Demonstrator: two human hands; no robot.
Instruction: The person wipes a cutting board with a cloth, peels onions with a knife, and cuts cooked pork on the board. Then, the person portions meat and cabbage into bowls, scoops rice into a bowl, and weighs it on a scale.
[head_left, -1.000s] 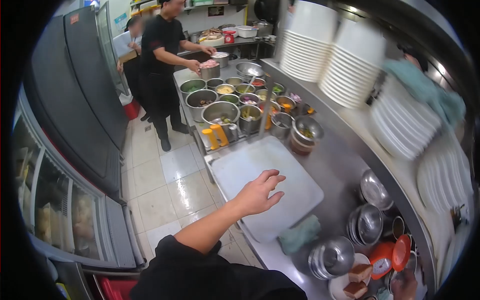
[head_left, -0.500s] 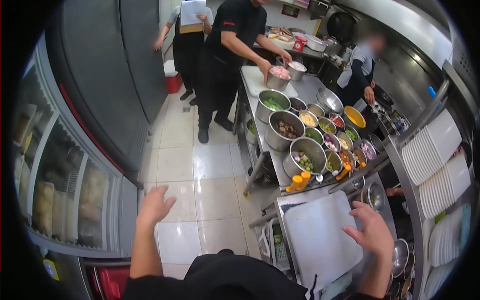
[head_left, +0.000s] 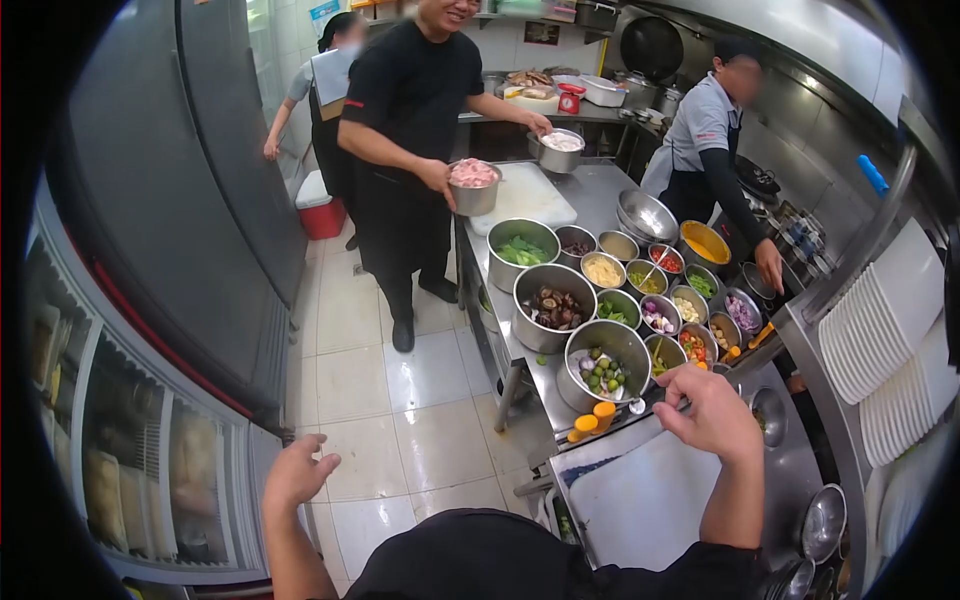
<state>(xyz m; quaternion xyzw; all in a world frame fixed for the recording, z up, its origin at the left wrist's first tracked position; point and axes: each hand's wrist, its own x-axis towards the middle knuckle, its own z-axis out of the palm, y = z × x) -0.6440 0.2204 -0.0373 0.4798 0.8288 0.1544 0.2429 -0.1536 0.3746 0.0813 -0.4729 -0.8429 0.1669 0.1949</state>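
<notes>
My left hand [head_left: 298,470] hangs over the tiled aisle with fingers loosely bent and thumb apart, holding nothing. Above the far end of a white cutting board [head_left: 640,500] is my right hand [head_left: 708,412], its fingers curved with a gap to the thumb and nothing visible between them. Close by stand a large steel pot of small green limes [head_left: 605,375] and several small steel tubs, one with chopped red and orange vegetables [head_left: 697,347]. Orange handles [head_left: 593,421] stick out beside the pot. Whether my right fingers touch any tub I cannot tell.
A co-worker in black [head_left: 410,130] holds a pot of pink raw meat [head_left: 473,187] and a pot of white food [head_left: 560,150]. Another person [head_left: 700,130] reaches over the counter at right. Stacked white plates [head_left: 880,320] line the right shelf; a glass-fronted fridge [head_left: 150,440] stands left.
My right hand has moved forward and left, toward the tubs. The co-worker in black has lifted both pots off the counter area and turned toward me. My view has shifted slightly.
</notes>
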